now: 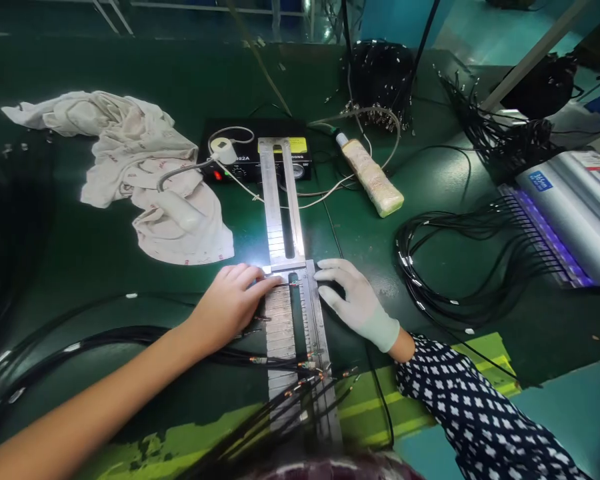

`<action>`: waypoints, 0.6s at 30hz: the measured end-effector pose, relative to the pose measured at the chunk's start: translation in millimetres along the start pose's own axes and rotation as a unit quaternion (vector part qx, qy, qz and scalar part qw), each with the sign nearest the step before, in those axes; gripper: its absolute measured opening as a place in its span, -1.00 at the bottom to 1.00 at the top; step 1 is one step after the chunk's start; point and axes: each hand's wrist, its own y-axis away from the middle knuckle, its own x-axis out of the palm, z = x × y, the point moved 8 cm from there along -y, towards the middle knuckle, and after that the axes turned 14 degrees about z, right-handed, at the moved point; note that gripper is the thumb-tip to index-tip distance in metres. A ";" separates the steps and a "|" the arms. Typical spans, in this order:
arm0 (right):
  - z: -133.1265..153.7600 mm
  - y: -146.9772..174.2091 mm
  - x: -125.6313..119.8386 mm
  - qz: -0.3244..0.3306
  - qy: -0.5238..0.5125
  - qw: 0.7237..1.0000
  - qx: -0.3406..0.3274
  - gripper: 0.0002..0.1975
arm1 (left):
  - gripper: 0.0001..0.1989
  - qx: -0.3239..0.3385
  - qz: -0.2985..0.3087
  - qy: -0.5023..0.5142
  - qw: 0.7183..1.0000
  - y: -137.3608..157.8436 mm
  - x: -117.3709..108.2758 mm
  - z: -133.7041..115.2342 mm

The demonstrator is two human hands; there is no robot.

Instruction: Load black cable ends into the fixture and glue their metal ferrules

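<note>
A slotted metal jig (280, 333) runs front to back along the bench in front of me. My left hand (233, 297), bare, is closed over its left side, pinching a thin black cable (167, 298). The stripped tip of this cable points across the slot; the fingers hide part of its length. My right hand (355, 303), in a white glove, rests at the jig's right edge with thumb and fingers apart, and I see nothing in it. Nearer to me, several black cables (285, 407) with stripped coloured wire ends lie over the jig.
A white cloth (180, 213) lies at the left under a bent-neck lamp (177, 210). Behind the jig sits a black control box (250, 160). A wrapped bottle (373, 177) lies right of it. Coiled cables (430, 267) lead into a silver UV lamp unit (575, 213).
</note>
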 end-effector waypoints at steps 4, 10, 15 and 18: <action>1.1 -3.0 1.4 0.003 0.000 1.000 -0.009 -0.82 | -0.75 -0.034 0.029 0.113 0.993 45.5 -1.0 17.9; 3.0 -4.9 2.5 0.011 0.011 1.000 -0.010 -0.83 | -0.81 -0.066 0.038 0.099 0.992 73.1 15.3 29.2; 3.5 -5.0 2.8 0.009 0.017 1.000 -0.007 -0.82 | -0.80 -0.039 -0.042 0.092 0.994 58.9 2.4 20.8; 3.4 -5.9 3.5 0.011 0.023 1.000 -0.002 -0.83 | -0.79 -0.031 -0.082 0.061 0.994 40.7 -5.2 6.1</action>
